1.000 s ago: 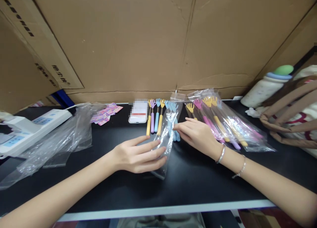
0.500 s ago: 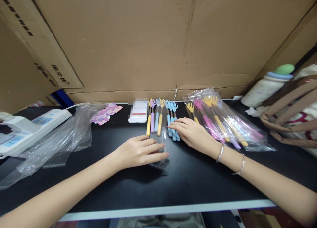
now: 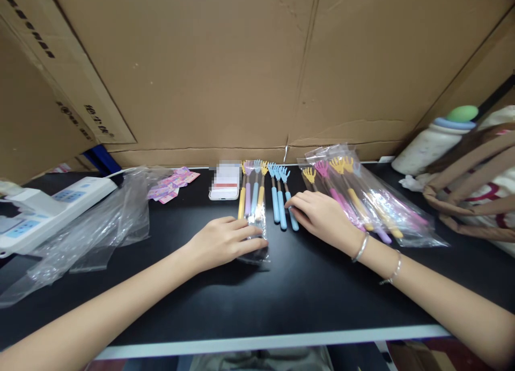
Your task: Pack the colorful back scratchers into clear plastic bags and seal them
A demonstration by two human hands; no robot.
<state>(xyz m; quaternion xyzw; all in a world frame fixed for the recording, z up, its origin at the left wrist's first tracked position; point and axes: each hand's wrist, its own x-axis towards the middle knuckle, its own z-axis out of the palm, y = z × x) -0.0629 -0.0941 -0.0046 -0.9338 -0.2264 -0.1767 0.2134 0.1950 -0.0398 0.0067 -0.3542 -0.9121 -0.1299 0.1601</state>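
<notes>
My left hand [image 3: 221,243] is closed on the lower end of a clear plastic bag [image 3: 256,237] that lies over the handles of a yellow, purple, blue and yellow set of hand-shaped back scratchers [image 3: 251,191]. To their right lie three blue back scratchers [image 3: 279,202] on the black table [image 3: 281,296]. My right hand [image 3: 324,218] has its fingers curled over the rightmost blue one, which is tilted toward it; the thumb is hidden.
Several bagged scratcher sets [image 3: 362,199] are piled at the right, beside a bottle [image 3: 432,140] and a strapped bag [image 3: 478,183]. A phone [image 3: 225,186], pink cards [image 3: 171,186], loose clear bags [image 3: 92,226] and a power strip [image 3: 44,210] lie left. Cardboard [image 3: 241,65] walls the back.
The clear bag has gone from lying over the blue scratchers to covering the mixed-colour set, drawn on by my left hand. My right hand shifted right, and the rightmost blue scratcher tilted.
</notes>
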